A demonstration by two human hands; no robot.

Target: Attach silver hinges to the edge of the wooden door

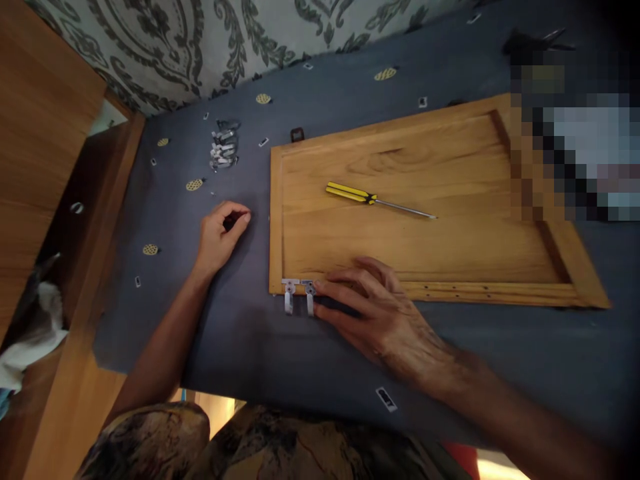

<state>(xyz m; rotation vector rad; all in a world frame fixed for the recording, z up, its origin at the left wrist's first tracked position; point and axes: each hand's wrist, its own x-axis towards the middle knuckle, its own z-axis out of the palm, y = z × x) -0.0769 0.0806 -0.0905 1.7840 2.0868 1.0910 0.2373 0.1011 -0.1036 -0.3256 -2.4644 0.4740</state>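
Note:
A wooden framed panel (450, 247) lies flat on the dark blue-grey cloth. At the left end of its near rail sit two metal hooks, a left one (289, 298) and a right one (310, 297), their curved ends hanging past the edge. My right hand (383, 310) reaches over the near rail, thumb and forefinger closed at the right hook. Left of the panel, my left hand (223, 233) hovers over the cloth in a pinch; whatever is between its fingertips is hidden or too small to see. A yellow-and-black screwdriver (353, 193) rests on the panel, tip pointing right.
Several more metal hooks (223, 145) lie grouped at the far left on the patterned cloth (235, 347). A small dark bracket (297, 135) is at the panel's far edge. Wooden furniture (45, 167) borders the left side, and patterned wallpaper (215, 40) the back. The right side is blurred out.

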